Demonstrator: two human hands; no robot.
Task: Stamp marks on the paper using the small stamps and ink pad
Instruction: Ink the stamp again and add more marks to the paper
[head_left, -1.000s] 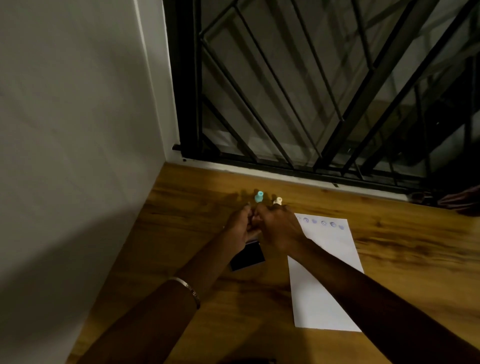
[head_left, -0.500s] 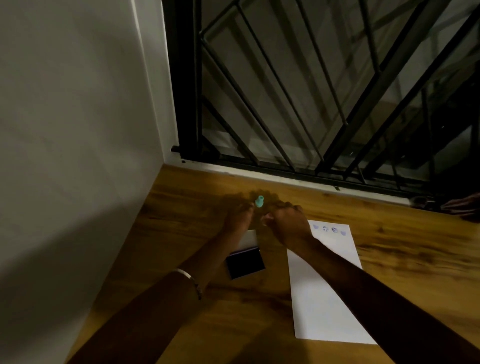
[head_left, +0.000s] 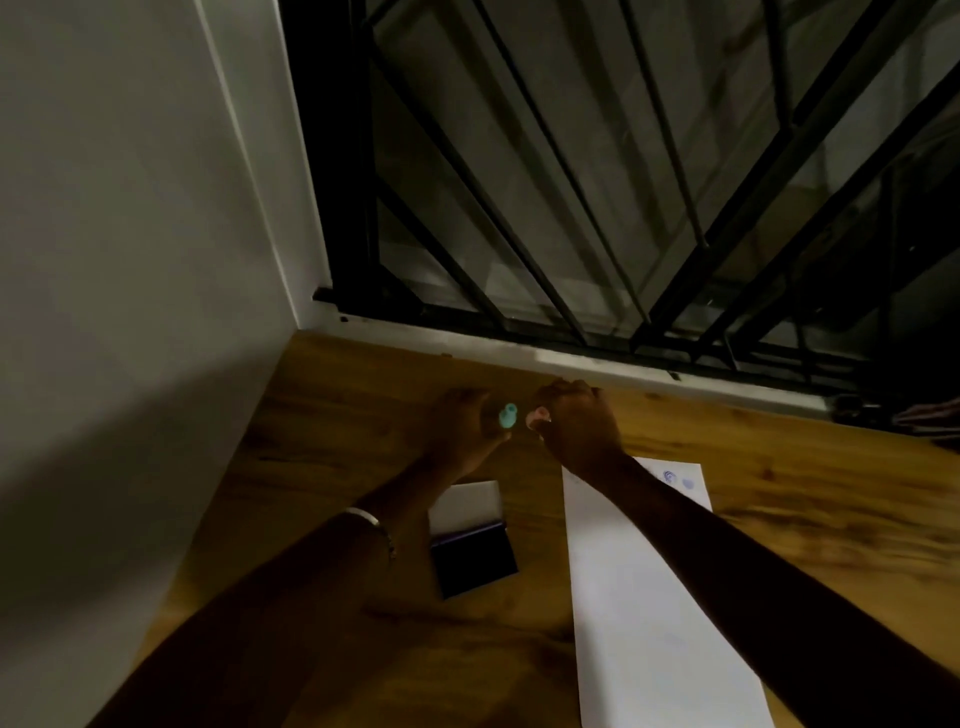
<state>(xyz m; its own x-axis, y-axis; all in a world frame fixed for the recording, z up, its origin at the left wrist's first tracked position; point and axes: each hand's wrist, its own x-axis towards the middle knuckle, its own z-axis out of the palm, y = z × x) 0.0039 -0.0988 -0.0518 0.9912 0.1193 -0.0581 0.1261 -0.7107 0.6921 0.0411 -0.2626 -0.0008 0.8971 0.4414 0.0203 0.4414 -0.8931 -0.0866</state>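
Observation:
A small teal stamp (head_left: 507, 417) is at the far side of the wooden table, tilted slightly. The fingertips of my left hand (head_left: 462, 431) close around its lower part. My right hand (head_left: 576, 428) is just right of the stamp with its fingers curled in, and anything inside it is hidden. The white paper (head_left: 649, 597) lies under my right forearm, with blue stamp marks (head_left: 670, 476) near its far edge. The ink pad (head_left: 475, 566) lies open between my forearms, its dark pad towards me and its white lid (head_left: 465, 506) folded back.
The wooden table (head_left: 337, 441) meets a white wall (head_left: 130, 260) on the left. A black metal window grille (head_left: 571, 208) stands along the far edge. Another person's hand (head_left: 930, 415) shows at the far right edge.
Both hands moved away from the ink pad towards the far edge. My left hand reached the teal stamp. My right hand covered the beige stamp, which no longer shows. The camera came closer.

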